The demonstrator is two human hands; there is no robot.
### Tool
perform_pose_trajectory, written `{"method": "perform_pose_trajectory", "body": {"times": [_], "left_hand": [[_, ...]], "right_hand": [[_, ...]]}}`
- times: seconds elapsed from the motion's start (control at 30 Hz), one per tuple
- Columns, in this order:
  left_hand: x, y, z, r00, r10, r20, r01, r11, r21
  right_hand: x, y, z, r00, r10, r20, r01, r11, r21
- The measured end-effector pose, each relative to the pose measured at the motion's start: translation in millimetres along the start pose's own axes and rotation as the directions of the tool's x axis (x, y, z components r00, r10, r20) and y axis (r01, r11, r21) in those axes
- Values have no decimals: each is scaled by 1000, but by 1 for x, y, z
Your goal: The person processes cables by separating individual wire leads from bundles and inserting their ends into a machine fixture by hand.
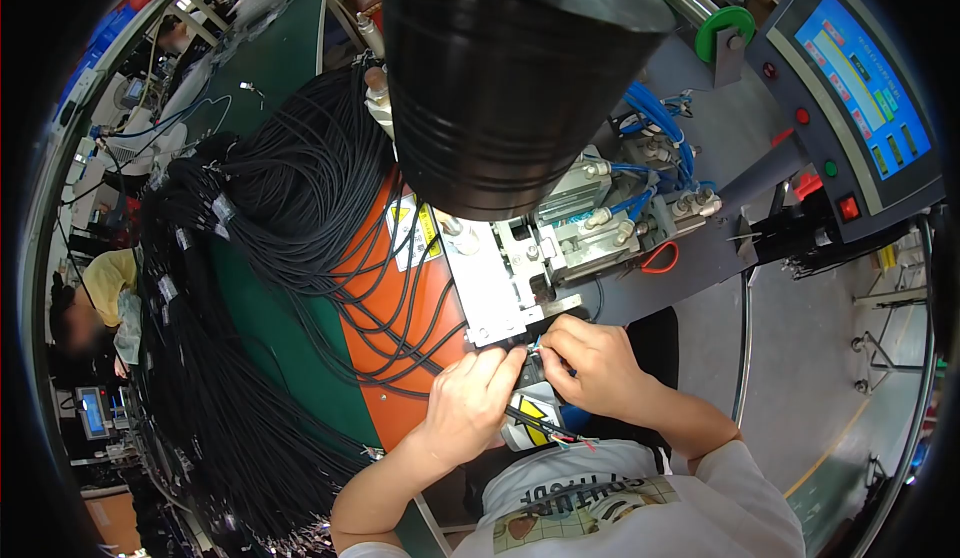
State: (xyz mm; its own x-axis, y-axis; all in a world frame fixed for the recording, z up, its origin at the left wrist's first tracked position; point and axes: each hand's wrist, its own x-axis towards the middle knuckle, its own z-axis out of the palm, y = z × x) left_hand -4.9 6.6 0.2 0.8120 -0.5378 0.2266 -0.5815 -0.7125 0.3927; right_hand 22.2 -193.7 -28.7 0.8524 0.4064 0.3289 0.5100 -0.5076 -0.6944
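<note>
At the front edge of the metal machine fixture [495, 303], both of my hands work close together. My left hand [470, 398] is closed, its thumb and fingertips pinching a black cable at the fixture's lip. From under that hand, black cable ends [535, 420] run toward my body, with thin coloured wires [575, 445] bared at their tips. My right hand [590, 363] is closed in a pinch on small coloured wires [535, 346] just beside the left fingertips. The fingers partly hide the wire tips.
A wide black duct [510, 88] hangs over the fixture. Bundles of black cables [290, 168] cover the green and orange tabletop to the left. At right are a touchscreen panel [865, 88], a green wire spool [700, 8] and blue air hoses [665, 128]. A person in yellow [108, 283] sits far left.
</note>
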Motion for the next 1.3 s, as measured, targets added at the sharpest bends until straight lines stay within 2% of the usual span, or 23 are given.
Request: {"method": "perform_pose_trajectory", "body": {"times": [0.23,0.33,0.53,0.63,0.83,0.93,1.13,1.3], "left_hand": [[1,-3,-4,999,24,22,-24,1000,-10],[5,-1,-9,996,83,32,-83,996,-15],[6,1,-10,985,147,89,-156,982,106],[10,2,-11,983,142,118,-155,982,112],[12,4,-13,987,118,112,-129,987,97],[6,0,-8,989,138,45,-141,987,77],[7,1,-9,988,140,69,-145,987,71],[6,7,-10,988,119,102,-131,984,121]], "right_hand": [[-3,1,2,998,-24,-54,24,1000,4],[-4,3,4,998,-12,-65,13,1000,22],[-3,-2,4,993,-98,-65,86,982,-165],[3,-6,-2,991,-133,11,132,964,-230],[2,-4,0,995,-102,9,102,975,-196],[-3,0,5,990,-115,-84,103,986,-133],[-8,1,6,997,-36,-64,31,997,-74],[-6,-1,6,994,-91,-55,82,987,-137]]}}
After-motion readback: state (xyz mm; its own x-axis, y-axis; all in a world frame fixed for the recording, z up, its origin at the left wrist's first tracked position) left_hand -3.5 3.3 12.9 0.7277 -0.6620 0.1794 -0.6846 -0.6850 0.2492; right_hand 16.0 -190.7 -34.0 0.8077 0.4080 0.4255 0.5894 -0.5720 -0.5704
